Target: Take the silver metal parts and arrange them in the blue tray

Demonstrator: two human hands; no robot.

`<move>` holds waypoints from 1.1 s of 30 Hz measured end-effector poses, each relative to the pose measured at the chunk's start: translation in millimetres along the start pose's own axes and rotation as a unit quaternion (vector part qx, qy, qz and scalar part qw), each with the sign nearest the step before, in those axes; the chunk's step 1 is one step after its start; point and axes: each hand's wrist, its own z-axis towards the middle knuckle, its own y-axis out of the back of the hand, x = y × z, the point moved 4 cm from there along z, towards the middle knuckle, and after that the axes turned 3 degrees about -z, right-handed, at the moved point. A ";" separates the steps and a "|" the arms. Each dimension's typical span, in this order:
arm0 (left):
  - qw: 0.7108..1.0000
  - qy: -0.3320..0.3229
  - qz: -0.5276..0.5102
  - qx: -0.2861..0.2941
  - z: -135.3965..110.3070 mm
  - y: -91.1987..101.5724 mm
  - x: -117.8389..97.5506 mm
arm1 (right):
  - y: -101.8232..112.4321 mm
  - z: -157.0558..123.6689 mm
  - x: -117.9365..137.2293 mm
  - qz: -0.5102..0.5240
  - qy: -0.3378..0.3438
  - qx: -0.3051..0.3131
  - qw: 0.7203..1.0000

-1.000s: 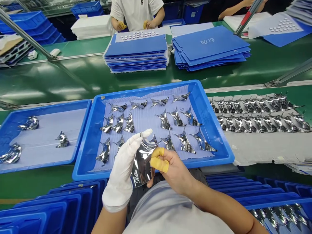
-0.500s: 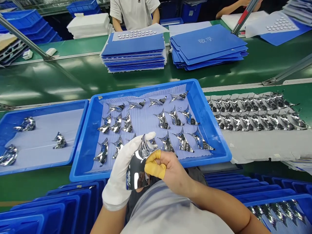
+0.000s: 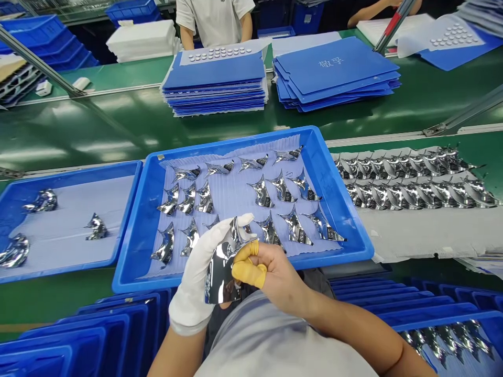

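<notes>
My left hand (image 3: 195, 280), in a white glove, is closed round a shiny chrome-plated part (image 3: 222, 272) with a curved, mirror-like face and a pointed upper end. The fingers of my right hand (image 3: 271, 269) press on the part's right edge; yellow finger cots cover the thumb and forefinger. Both hands are above the near rim of a blue tray (image 3: 243, 140). Rows of similar pointed chrome parts (image 3: 295, 226) lie in it on a pale liner. My gloved hand hides some of the parts in the nearest row.
To the left, another blue tray (image 3: 70, 266) holds 3 chrome pieces. More chrome parts (image 3: 401, 195) stand in two rows at the right. Blue sheets (image 3: 214, 94) are stacked on the far bench, where a person (image 3: 214, 23) is at work. Several blue trays (image 3: 78, 345) are nested below.
The chrome part has turned slightly in my hands, and the left wrist has shifted a little to the right. Both hands keep their hold. The trays look unchanged.
</notes>
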 end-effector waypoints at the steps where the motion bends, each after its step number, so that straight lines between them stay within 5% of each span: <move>1: 1.000 0.012 -0.008 0.006 1.7 -1.5 0.4 | -0.4 0.0 0.0 0.002 0.000 0.002 1.000; 9: 0.996 0.041 -0.058 0.050 3.2 -2.4 9.6 | -1.1 0.2 0.4 0.004 0.011 0.010 1.000; 14: 0.996 -0.078 -0.036 -0.004 -8.5 5.7 0.1 | 4.1 -1.3 0.1 -0.007 0.011 0.021 1.000; 20: 0.992 -0.105 -0.025 -0.059 -8.3 2.4 -20.4 | 14.7 5.0 -5.6 -0.030 0.043 0.043 0.998; 28: 0.940 -0.322 0.117 -0.001 -28.2 -0.5 -40.7 | 26.8 15.9 -7.9 -0.126 0.113 0.048 0.984; 33: 0.933 -0.323 0.161 -0.007 -31.3 1.0 -39.7 | 28.8 13.3 -4.9 -0.174 0.147 0.041 0.973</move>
